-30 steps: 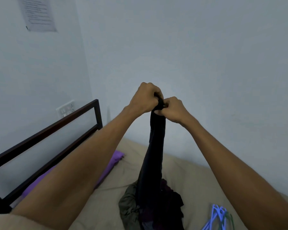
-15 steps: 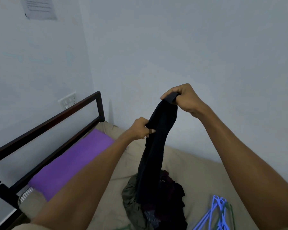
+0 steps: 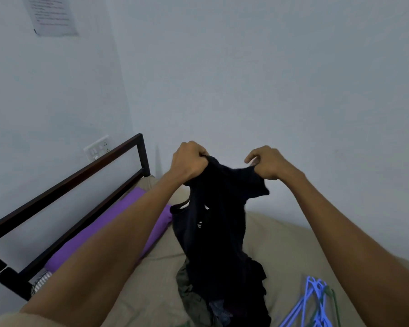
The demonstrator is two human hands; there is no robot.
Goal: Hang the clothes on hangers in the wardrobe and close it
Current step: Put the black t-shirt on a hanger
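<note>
Right — both the left hand (image 3: 189, 161) and right hand (image 3: 266, 165) grip the black top (image 3: 217, 213) by its upper edge. It hangs straight down between them; the blue hangers (image 3: 313, 303) lie nearer the right arm.

Both bare forearms reach forward and upward, hands raised side by side. The left hand (image 3: 189, 161) is fisted, knuckles up; the right hand (image 3: 267, 162) pinches with curled fingers

Both hands (image 3: 227, 162) grip black garment (image 3: 219, 223) above bed (image 3: 281, 251) (blue hangers (image 3: 311, 303) nearby).
</note>
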